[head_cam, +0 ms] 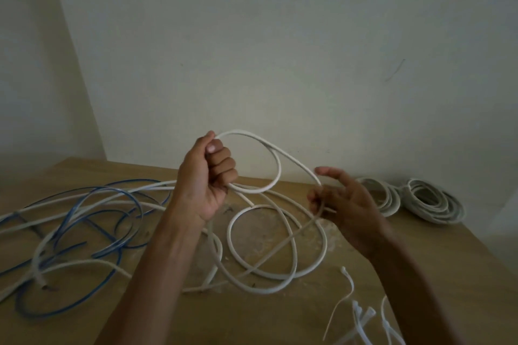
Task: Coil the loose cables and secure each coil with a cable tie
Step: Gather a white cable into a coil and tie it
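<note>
At the left end of the wooden table (437,249) a blue cable (138,213) lies tangled with loose white lengths. Above the table's middle the left hand (204,176) is raised in a fist, fingers curled tight round the white cable (279,169), which arcs out of it as one loop; more of its turns sprawl on the tabletop below. Further right above the table, the right hand (344,202) pinches the same cable between thumb and lower fingers, forefinger straight. On the table's far right corner sits a wound white coil (385,197) with a second coil (433,203) just beside it. White cable ties (361,314) lie at its near right edge
</note>
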Available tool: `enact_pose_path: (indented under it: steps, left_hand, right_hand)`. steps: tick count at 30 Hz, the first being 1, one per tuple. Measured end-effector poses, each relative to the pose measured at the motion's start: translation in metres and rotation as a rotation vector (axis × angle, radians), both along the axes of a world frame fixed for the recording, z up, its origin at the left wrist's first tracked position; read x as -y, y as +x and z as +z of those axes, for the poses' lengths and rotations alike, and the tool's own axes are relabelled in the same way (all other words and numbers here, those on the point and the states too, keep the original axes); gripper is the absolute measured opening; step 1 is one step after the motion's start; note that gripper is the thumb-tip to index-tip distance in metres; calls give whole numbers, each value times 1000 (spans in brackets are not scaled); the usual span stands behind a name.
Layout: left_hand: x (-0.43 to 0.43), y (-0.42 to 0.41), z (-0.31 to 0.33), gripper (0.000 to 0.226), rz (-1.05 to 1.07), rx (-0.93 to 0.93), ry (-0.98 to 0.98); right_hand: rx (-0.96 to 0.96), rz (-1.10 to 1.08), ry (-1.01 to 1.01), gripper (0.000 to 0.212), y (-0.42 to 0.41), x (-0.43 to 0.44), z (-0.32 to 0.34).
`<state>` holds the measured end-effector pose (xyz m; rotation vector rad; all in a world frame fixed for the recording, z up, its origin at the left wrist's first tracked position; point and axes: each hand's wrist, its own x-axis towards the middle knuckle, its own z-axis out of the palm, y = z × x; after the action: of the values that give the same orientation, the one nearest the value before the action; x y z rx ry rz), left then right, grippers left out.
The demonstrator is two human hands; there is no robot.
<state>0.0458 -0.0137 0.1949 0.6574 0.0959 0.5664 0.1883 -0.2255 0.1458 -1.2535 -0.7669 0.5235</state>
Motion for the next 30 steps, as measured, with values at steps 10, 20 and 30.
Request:
enact_pose_path:
  steps: [10,20,30]
  left_hand:
    - [-5,7,-7,54,-24,70,-87]
    - [-29,3,-20,56,61,243,-290]
    - [-15,1,-15,49,112,198,-70]
  right_hand:
    - [-341,192,292,37,23,20,9]
    - [423,-88,-320,20,25,32,10]
    - [745,-127,-531,21,-5,15,17]
